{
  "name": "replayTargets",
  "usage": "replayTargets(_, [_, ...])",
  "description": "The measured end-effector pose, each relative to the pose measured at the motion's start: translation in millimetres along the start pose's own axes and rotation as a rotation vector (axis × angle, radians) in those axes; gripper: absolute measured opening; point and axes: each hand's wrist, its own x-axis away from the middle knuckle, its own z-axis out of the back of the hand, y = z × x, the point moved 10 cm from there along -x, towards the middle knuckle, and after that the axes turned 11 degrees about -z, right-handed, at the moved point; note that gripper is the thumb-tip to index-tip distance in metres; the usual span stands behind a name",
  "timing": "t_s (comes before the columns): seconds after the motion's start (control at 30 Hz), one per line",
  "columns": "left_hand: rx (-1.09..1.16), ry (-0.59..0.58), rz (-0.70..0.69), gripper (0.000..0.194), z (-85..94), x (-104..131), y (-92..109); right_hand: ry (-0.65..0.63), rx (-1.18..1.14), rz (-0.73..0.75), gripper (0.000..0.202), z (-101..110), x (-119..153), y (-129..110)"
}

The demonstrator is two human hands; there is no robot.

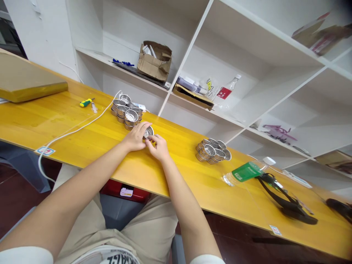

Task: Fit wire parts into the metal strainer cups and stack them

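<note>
Both of my hands are round a small perforated metal strainer cup at the middle of the yellow table. My left hand covers its left side, with the fingers reaching over the far rim. At the near right side, my right hand has thumb and fingers closed on the rim. Just beyond my left hand stands a cluster of stacked cups of the same kind. A second group of such cups stands farther right. The lower part of the held cup is hidden by my fingers.
A green-yellow screwdriver and a white cable lie to the left, near a flat cardboard box. On the right are a bottle with a green label and a black strap. White shelves line the back.
</note>
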Motion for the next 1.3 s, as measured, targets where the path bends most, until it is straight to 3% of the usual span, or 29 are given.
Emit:
replayTargets(0.17, [0.023,-0.036,0.031,0.067,-5.7,-0.3,-4.1,-0.112,-0.138,-0.140,0.028,-6.0,-0.3,11.6])
replayTargets(0.37, [0.153,-0.191,-0.071,0.072,-28.4,-4.0,21.5,0.017,-0.032,-0.373,0.025,0.1,-4.4,42.6])
replayTargets(0.47, [0.189,-0.218,-0.111,0.073,-35.5,-5.2,31.5,0.083,0.043,-0.374,0.016,8.4,-5.3,43.7])
replayTargets(0.67, [0.185,-0.178,-0.071,0.069,-29.5,-7.1,26.7,0.221,-0.028,-0.224,0.017,24.0,-7.1,23.2])
replayTargets(0.73, [0.181,-0.161,-0.064,0.068,-27.5,-6.3,24.0,0.158,-0.177,-0.286,0.021,16.1,-8.6,28.6])
replayTargets(0.9, [0.144,-0.169,-0.040,0.072,-31.2,-2.5,17.4,-0.137,-0.624,-0.401,0.044,-15.8,-10.2,33.0])
replayTargets(1.1, [0.097,-0.184,-0.035,0.075,-31.4,-4.0,19.5,-0.139,-0.710,-0.423,0.061,-12.6,-9.5,31.8])
replayTargets(1.3, [0.081,-0.153,0.000,0.058,-23.6,-8.5,18.2,-0.073,-0.888,-0.504,0.070,-7.0,-10.5,34.5])
